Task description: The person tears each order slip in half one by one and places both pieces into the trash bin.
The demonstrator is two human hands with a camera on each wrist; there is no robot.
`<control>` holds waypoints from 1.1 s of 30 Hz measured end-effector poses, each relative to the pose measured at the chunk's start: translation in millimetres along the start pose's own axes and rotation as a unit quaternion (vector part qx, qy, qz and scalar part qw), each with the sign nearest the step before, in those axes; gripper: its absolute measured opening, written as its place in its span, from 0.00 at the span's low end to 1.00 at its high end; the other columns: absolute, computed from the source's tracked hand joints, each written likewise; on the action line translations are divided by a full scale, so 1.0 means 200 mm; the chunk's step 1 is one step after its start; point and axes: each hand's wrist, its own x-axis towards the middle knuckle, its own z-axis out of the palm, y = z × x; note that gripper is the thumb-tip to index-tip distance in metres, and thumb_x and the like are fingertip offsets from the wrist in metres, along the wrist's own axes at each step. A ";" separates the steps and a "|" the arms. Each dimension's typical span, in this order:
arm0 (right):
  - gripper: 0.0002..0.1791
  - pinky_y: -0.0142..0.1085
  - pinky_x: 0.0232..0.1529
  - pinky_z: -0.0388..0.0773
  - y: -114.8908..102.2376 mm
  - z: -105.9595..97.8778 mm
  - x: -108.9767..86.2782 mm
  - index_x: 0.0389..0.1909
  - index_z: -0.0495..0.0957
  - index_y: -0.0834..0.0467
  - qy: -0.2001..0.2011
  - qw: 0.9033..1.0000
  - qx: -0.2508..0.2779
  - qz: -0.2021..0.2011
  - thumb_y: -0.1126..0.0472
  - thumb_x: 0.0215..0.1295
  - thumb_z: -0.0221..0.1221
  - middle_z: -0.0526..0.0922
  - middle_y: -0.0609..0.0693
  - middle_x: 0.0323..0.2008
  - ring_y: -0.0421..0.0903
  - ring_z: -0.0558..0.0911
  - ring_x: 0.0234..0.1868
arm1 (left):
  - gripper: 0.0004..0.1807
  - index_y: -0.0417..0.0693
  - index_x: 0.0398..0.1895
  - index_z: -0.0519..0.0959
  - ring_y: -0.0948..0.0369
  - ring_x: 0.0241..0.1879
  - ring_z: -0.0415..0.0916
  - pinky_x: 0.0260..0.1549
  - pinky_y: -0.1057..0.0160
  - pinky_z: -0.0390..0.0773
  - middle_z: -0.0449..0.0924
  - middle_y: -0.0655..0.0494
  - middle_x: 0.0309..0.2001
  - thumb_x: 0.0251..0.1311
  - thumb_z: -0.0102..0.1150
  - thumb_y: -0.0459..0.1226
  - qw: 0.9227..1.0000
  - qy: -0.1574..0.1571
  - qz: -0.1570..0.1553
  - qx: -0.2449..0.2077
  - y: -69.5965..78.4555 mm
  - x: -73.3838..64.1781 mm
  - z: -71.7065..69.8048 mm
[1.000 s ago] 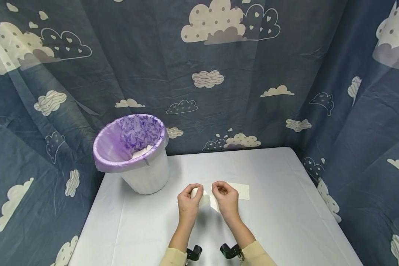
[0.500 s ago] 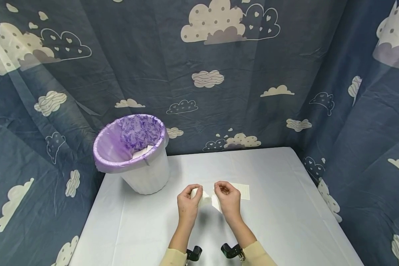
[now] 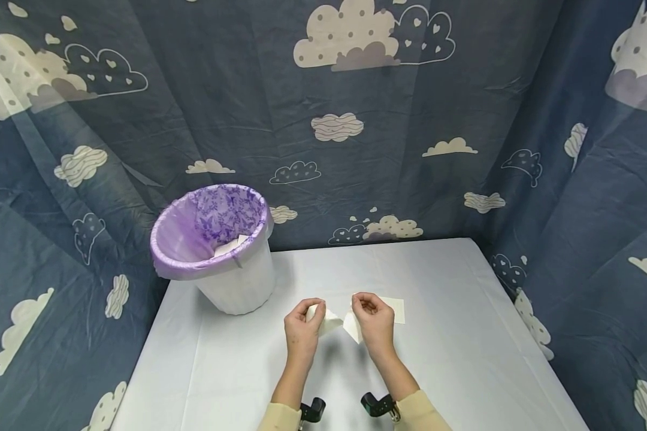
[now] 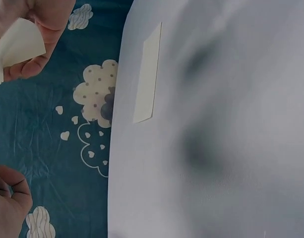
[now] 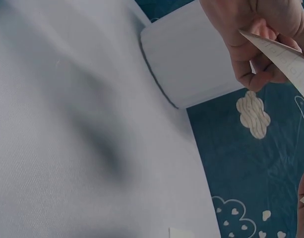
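My left hand [image 3: 301, 332] pinches a cream piece of paper [image 3: 330, 324] between thumb and fingers, above the middle of the table. Just to its right, my right hand [image 3: 376, 326] pinches another cream piece of paper [image 3: 353, 328]. The facing edges of these pieces come very close; whether they still join at a point I cannot tell. In the right wrist view, faint marks show on the left hand's paper [image 5: 285, 62]. The left wrist view shows the right hand's paper [image 4: 23, 43] bent. Behind my right hand, a flat sheet of paper [image 3: 399, 309] lies partly hidden.
At the table's back left stands a white bin [image 3: 242, 286] with a purple liner [image 3: 223, 209]; pale paper pieces [image 3: 230, 246] lie inside. The white table [image 3: 463, 359] ends at a dark blue cloud-print curtain [image 3: 237, 120] behind and at both sides.
My hands have drawn apart, the right one moving rightward and the left slightly leftward. The paper between them has spread out sideways. Bin and flat sheet stay in place.
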 end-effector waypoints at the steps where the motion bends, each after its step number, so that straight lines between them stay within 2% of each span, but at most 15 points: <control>1: 0.04 0.21 0.31 0.78 0.00 0.00 0.00 0.38 0.87 0.70 0.001 1.000 -0.001 0.001 0.71 0.65 0.68 0.87 0.50 0.29 0.32 0.80 0.28 | 0.02 0.49 0.37 0.90 0.62 0.39 0.85 0.41 0.69 0.84 0.92 0.51 0.39 0.63 0.73 0.37 1.000 0.001 -0.001 0.003 0.00 0.00 0.00; 9: 0.02 0.22 0.32 0.79 0.03 -0.02 0.01 0.35 0.87 0.69 0.007 1.000 -0.007 0.000 0.72 0.65 0.67 0.85 0.46 0.28 0.34 0.81 0.29 | 0.04 0.45 0.37 0.90 0.61 0.37 0.83 0.36 0.69 0.82 0.92 0.46 0.40 0.62 0.74 0.35 1.000 0.004 0.000 -0.015 -0.01 0.01 -0.02; 20: 0.02 0.22 0.30 0.78 0.05 -0.04 0.01 0.34 0.87 0.68 0.011 1.000 -0.022 -0.004 0.72 0.64 0.67 0.84 0.45 0.27 0.34 0.80 0.27 | 0.06 0.40 0.39 0.89 0.66 0.34 0.83 0.35 0.69 0.82 0.91 0.43 0.39 0.61 0.75 0.34 0.998 -0.005 -0.021 -0.052 -0.01 0.02 -0.03; 28: 0.04 0.22 0.32 0.78 0.04 -0.10 0.04 0.36 0.87 0.70 0.019 1.000 -0.016 0.003 0.71 0.65 0.67 0.84 0.45 0.28 0.35 0.79 0.29 | 0.06 0.39 0.39 0.89 0.66 0.30 0.83 0.28 0.71 0.83 0.90 0.52 0.36 0.62 0.73 0.33 0.998 0.011 -0.032 -0.062 -0.02 0.04 -0.06; 33: 0.05 0.23 0.32 0.77 0.03 -0.12 0.05 0.37 0.86 0.70 0.016 1.000 -0.015 0.013 0.69 0.65 0.68 0.83 0.43 0.28 0.35 0.79 0.29 | 0.07 0.39 0.39 0.89 0.66 0.31 0.83 0.28 0.71 0.83 0.91 0.45 0.38 0.62 0.74 0.33 0.997 0.009 -0.039 -0.068 -0.01 0.05 -0.07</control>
